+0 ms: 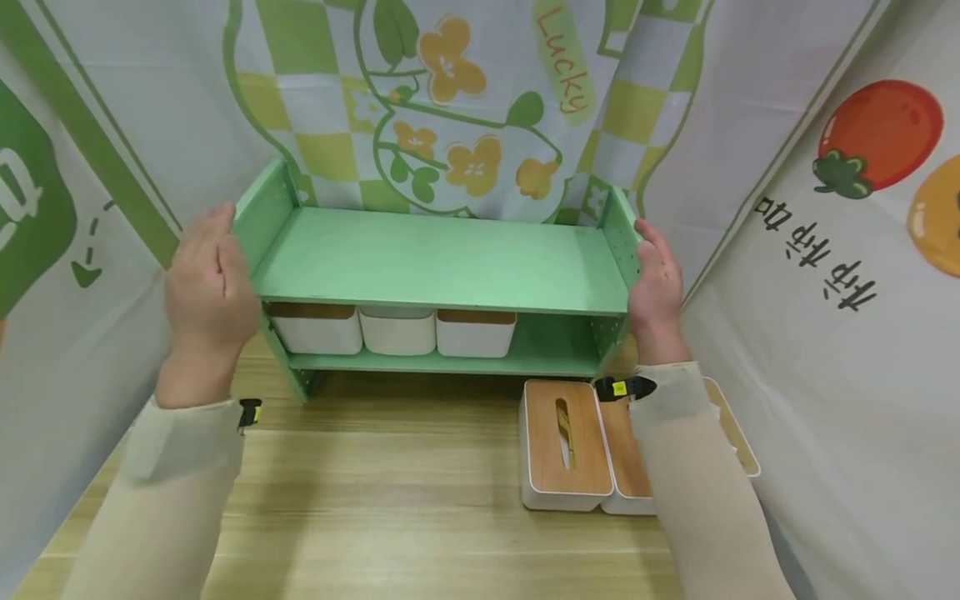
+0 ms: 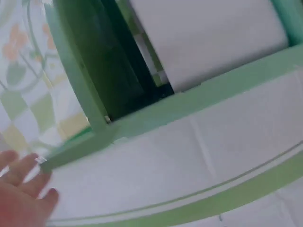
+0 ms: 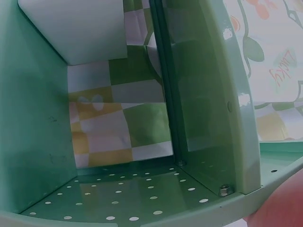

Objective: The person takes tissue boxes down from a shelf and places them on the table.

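A low green shelf [image 1: 442,258] stands against the curtain, with a bare top board, raised perforated side panels and a lower board. At its left end, my left hand [image 1: 210,292] is upright beside the side panel [image 1: 264,215], fingers straight and together. The left wrist view shows the fingers [image 2: 21,175] right at the panel's upper corner. Opposite it, my right hand [image 1: 656,287] stands at the outer face of the right panel [image 1: 617,237], fingers extended. In the right wrist view, part of the hand [image 3: 279,205] meets the panel's edge. Neither hand holds anything.
Three white bins [image 1: 318,335] sit side by side on the lower board, from its left end. On the wooden floor at right, a wood-lidded tissue box [image 1: 542,450] stands beside another wood-topped box [image 1: 628,467] and a bin [image 1: 738,433] partly behind my right forearm. Printed curtains enclose both sides.
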A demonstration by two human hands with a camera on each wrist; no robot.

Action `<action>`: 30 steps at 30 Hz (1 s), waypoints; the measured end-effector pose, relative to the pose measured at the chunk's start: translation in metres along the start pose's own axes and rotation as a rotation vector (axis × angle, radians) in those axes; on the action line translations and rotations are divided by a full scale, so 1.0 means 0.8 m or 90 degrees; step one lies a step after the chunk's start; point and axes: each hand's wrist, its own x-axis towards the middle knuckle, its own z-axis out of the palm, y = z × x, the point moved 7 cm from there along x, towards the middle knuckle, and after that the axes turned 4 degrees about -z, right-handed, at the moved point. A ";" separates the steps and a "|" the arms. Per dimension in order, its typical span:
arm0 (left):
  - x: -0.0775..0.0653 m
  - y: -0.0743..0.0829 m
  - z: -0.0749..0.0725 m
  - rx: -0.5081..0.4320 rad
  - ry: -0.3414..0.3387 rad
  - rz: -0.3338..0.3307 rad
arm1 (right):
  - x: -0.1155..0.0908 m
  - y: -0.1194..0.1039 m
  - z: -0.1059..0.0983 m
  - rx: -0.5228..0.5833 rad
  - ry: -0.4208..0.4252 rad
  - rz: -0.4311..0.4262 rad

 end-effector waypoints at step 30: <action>-0.177 0.129 0.273 0.316 -0.573 0.249 | 0.003 0.003 -0.002 -0.056 0.023 -0.061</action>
